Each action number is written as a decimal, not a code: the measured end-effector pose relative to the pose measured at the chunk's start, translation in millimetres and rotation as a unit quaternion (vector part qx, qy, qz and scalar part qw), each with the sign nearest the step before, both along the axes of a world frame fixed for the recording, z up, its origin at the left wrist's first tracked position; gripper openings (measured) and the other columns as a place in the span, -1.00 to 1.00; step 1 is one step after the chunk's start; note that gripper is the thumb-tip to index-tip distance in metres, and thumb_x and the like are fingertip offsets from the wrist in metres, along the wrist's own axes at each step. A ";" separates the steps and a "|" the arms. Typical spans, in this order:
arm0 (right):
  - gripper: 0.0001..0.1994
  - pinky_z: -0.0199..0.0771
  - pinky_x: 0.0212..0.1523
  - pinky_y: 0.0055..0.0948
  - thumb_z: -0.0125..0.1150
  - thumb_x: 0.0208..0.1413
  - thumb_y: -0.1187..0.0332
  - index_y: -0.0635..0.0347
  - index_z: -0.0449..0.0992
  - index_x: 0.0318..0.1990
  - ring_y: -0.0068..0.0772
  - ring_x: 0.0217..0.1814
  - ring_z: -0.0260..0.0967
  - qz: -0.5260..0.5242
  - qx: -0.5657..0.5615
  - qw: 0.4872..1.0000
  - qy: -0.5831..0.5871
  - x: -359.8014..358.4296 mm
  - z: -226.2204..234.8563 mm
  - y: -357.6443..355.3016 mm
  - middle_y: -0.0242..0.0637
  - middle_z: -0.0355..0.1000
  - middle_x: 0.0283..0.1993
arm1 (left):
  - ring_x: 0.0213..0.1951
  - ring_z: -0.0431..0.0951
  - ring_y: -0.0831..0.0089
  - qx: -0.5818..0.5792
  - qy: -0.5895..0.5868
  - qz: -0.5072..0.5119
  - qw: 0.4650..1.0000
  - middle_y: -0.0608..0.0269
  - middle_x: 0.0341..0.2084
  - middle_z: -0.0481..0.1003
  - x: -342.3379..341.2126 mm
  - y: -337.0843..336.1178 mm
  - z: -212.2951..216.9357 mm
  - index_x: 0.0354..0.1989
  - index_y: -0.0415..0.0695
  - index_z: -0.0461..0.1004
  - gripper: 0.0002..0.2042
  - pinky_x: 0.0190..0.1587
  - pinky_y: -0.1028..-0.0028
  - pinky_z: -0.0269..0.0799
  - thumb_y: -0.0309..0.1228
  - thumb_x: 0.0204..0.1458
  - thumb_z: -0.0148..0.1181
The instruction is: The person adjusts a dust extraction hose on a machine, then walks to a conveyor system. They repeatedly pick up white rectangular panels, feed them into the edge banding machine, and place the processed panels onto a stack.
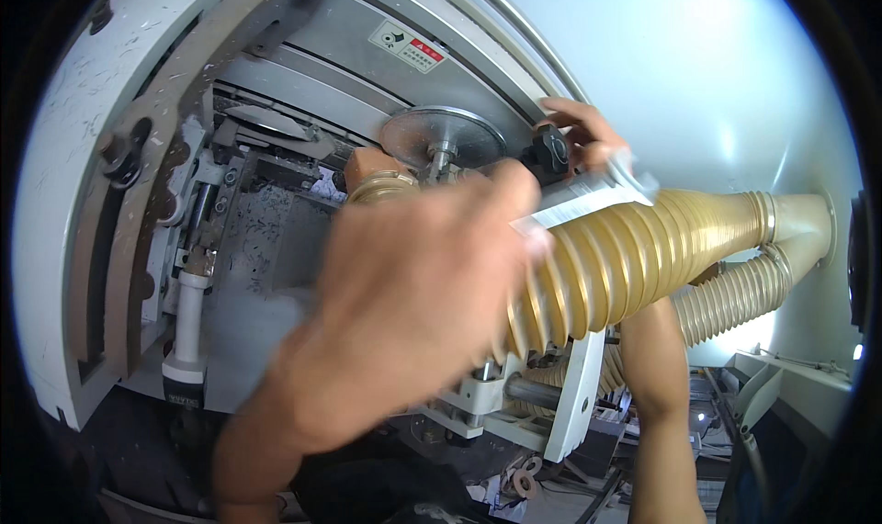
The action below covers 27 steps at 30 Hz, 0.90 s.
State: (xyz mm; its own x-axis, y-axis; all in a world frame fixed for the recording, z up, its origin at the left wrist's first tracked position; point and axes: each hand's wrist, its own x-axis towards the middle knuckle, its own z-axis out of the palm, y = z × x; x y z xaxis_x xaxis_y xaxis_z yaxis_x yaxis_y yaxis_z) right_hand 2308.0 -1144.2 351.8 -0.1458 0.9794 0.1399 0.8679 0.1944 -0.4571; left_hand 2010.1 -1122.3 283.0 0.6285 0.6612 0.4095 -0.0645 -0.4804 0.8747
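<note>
My left hand [413,276], blurred by motion, is closed around one end of a silver open-end wrench [583,202]. The wrench points to the right, its jaw end smeared, in front of a ribbed yellow hose [606,262]. From the lower right my right forearm passes behind that hose. Beyond the wrench, my right hand [593,134] curls its bent fingers about a black knob [549,149]; part of the palm is hidden by the wrench. Left of the knob sits a round metal saw blade [441,136] on a spindle, partly covered by my left hand.
Over the blade runs a grey metal panel [367,51] with a warning label [409,46]. A brown curved bracket [147,157] and a white cylinder [190,322] stand at left, among scattered shavings. A second ribbed hose [735,294] joins a pale pipe [799,225] at right.
</note>
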 end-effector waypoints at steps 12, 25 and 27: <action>-0.78 0.52 -0.35 -0.27 0.01 0.24 0.41 0.27 0.60 -0.19 -0.11 -0.49 0.50 0.024 0.021 0.995 -0.094 -67.5 -27.8 39.2 -0.07 0.51 -0.47 | -0.45 0.61 0.04 0.141 0.261 0.124 0.947 0.08 -0.60 0.56 -0.3 72.9 -64.3 -0.43 -0.07 0.70 -0.76 -0.37 0.18 0.45 -0.21 0.16 0.27; -0.69 0.44 -0.40 -0.49 -0.12 0.16 0.55 0.31 0.62 -0.14 -0.48 -0.50 0.43 0.055 0.044 0.989 -0.134 -58.7 -32.0 39.3 -0.22 0.47 -0.53 | -0.57 0.52 0.11 0.237 0.188 0.132 0.944 0.12 -0.70 0.49 25.4 123.8 -95.4 -0.47 -0.10 0.70 -0.64 -0.35 0.21 0.43 -0.03 0.09 0.32; -0.68 0.44 -0.41 -0.50 -0.13 0.16 0.58 0.31 0.62 -0.12 -0.48 -0.51 0.43 0.032 0.055 0.992 -0.106 -63.4 -33.7 36.8 -0.22 0.47 -0.53 | -0.62 0.49 0.13 0.269 0.178 0.199 0.925 0.15 -0.75 0.46 27.6 123.3 -98.6 -0.54 -0.11 0.66 -0.60 -0.40 0.21 0.41 -0.01 0.10 0.31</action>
